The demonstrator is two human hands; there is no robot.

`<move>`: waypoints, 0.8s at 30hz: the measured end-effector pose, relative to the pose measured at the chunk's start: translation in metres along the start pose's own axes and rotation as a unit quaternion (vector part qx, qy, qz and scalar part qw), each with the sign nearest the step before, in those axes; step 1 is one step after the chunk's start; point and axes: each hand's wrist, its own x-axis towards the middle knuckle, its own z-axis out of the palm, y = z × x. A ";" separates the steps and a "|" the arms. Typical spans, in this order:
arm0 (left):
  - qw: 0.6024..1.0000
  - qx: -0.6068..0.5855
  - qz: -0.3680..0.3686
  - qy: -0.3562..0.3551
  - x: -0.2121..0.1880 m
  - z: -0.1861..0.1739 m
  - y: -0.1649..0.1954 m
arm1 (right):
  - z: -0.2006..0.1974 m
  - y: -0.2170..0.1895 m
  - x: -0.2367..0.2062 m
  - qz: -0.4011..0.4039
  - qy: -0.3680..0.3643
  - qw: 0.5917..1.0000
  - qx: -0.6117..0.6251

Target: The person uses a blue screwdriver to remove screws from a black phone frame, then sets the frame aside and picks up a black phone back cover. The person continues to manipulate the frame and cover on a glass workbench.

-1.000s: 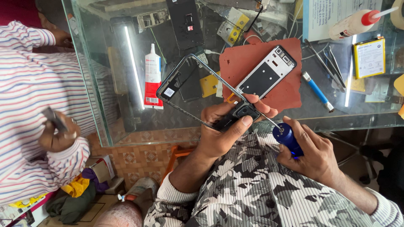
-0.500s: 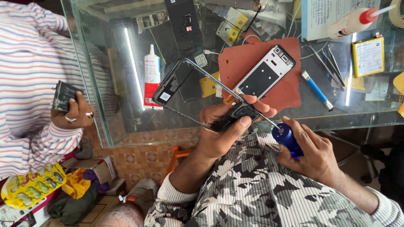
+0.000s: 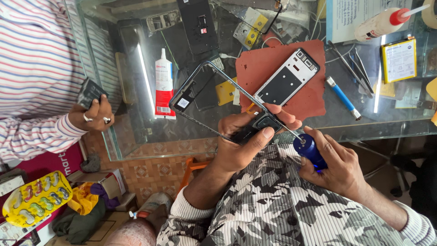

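Observation:
My left hand grips a thin black phone frame by its lower corner, thumb pressed on top, holding it over the glass table edge. My right hand holds a blue-handled screwdriver, its thin shaft pointing up-left into the corner of the frame near my left fingers. Just beyond lies a phone mid-chassis on a red mat.
The glass table carries a white and red glue tube, a blue tool, tweezers, a yellow battery and a glue bottle. At left, another person's hand holds a dark phone.
The person at left has shifted their hand with the dark phone closer to the table edge. My hands, the frame and the screwdriver have stayed almost still.

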 end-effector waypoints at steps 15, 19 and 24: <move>1.000 0.003 -0.012 0.005 0.001 0.000 0.000 | 0.001 -0.002 0.002 0.023 0.010 1.000 -0.003; 0.999 0.018 -0.028 -0.001 0.001 0.001 0.000 | -0.001 0.000 0.000 0.021 0.003 1.000 -0.001; 0.997 0.032 -0.067 -0.007 0.005 0.002 0.002 | -0.002 0.005 0.002 0.035 -0.004 0.999 0.011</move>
